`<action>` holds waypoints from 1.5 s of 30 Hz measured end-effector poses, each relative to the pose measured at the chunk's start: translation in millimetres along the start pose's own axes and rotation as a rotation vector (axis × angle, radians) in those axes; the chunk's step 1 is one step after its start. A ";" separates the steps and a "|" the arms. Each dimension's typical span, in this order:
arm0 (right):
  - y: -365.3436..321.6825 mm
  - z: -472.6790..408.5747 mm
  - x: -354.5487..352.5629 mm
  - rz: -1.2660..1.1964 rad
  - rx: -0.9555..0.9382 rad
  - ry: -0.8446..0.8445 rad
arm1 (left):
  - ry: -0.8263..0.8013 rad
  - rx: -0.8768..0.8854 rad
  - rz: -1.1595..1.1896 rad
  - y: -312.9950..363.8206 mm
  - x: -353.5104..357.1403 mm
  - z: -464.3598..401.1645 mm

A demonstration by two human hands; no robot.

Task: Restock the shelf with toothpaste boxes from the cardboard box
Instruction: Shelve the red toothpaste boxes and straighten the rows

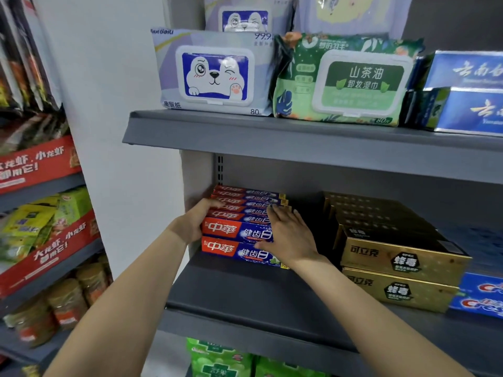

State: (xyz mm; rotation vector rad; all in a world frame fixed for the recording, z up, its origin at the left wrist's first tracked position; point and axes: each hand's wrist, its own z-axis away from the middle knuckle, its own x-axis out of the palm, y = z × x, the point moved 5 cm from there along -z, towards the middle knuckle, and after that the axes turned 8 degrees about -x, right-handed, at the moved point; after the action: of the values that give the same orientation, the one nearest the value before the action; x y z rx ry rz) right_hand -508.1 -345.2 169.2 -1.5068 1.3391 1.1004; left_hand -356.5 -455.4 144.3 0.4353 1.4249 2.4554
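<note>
Head view: red-and-blue toothpaste boxes point(246, 221) sit stacked at the shelf's point(245, 292) left end, centre frame. At their nine o'clock the left hand point(194, 223) cups the stack's end, fingers curled round it. At three o'clock the right hand point(290, 235) lies flat, fingers straight, on top. Gold boxes point(394, 248) stand further right.

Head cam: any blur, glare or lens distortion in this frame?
Head view: the red-and-blue toothpaste boxes and both hands, left hand and right hand, are sharp; snack packets on the left rack are smeared; wide-angle bowing tilts the grey metal shelf edge; soft glare on the dog-print wipes pack.
</note>
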 end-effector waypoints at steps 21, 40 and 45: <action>-0.3 -2.4 -3.2 -0.016 0.019 -0.118 | 0.063 -0.036 -0.199 19.6 4.0 -6.3; 9.3 50.5 23.4 -0.716 0.378 0.259 | 0.287 0.625 -1.311 25.1 62.7 37.9; 14.0 55.8 35.3 -0.885 0.448 0.259 | 0.197 0.648 -1.715 0.4 75.5 37.3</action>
State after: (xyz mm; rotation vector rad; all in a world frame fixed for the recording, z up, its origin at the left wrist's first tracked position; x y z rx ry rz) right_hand -525.1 -303.1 119.3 -1.6496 0.8208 0.0440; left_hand -411.5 -397.7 171.5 -0.7071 1.5077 0.6603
